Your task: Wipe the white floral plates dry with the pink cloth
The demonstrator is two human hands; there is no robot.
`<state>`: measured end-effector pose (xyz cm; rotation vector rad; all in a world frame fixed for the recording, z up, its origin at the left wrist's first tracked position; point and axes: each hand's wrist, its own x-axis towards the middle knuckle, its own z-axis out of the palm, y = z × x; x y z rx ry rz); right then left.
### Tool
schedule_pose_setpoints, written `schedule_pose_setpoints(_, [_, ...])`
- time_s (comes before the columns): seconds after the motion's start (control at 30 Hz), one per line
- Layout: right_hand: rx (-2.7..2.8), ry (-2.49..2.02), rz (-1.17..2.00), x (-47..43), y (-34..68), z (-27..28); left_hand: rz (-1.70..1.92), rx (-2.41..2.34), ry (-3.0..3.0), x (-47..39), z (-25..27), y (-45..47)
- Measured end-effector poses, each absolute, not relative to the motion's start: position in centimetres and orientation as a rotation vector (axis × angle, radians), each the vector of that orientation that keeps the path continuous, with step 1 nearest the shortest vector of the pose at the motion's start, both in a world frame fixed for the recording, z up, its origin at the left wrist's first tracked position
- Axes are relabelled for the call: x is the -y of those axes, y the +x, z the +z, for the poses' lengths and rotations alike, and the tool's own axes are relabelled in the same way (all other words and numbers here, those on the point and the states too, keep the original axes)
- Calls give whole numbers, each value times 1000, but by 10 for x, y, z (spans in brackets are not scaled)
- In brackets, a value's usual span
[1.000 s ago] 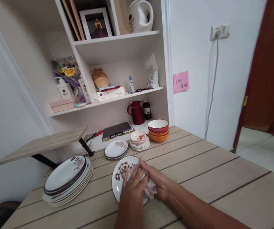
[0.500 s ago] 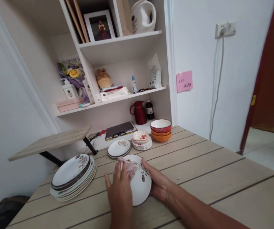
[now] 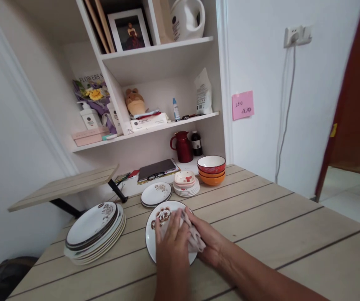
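Observation:
A white plate (image 3: 152, 240) with a dark rim and brown flowers is between my hands above the table. My right hand (image 3: 209, 240) grips its right edge, thumb at the top side and fingers under it, mostly hidden. Pressed on the plate's face is a crumpled pale pink cloth (image 3: 195, 239), with my left hand (image 3: 174, 242) closed over it. The left hand and cloth cover the middle and right of the plate. Just behind, two similar small plates (image 3: 156, 193) lie stacked on the table.
At the left stands a tall stack of plates (image 3: 93, 228) beside a small wooden riser (image 3: 63, 186). Small dishes (image 3: 186, 184) and stacked bowls (image 3: 211, 170) sit at the back, before a red jug (image 3: 183, 147). Glasses (image 3: 156, 176) lie on a dark folder (image 3: 157, 168).
My left hand has slid the cloth rightward across the plate, from its upper left to its right side. The brown flowers at the upper left now show. My right hand keeps its grip.

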<state>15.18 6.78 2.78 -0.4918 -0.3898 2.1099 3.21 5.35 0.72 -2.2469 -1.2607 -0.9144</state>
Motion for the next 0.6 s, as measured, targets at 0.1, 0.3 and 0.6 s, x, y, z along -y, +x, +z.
schedule_pose_setpoints(0.1, [391, -480, 2134, -66, 142, 22, -917, 1595, -2095, -55, 14, 24])
schedule_pose_setpoints(0.3, [346, -471, 2106, -73, 151, 23, -820, 1794, -1973, -49, 12, 22])
schedule_pose_setpoints(0.6, [293, -681, 2081, -75, 162, 33, -807, 1313, -2344, -63, -17, 34])
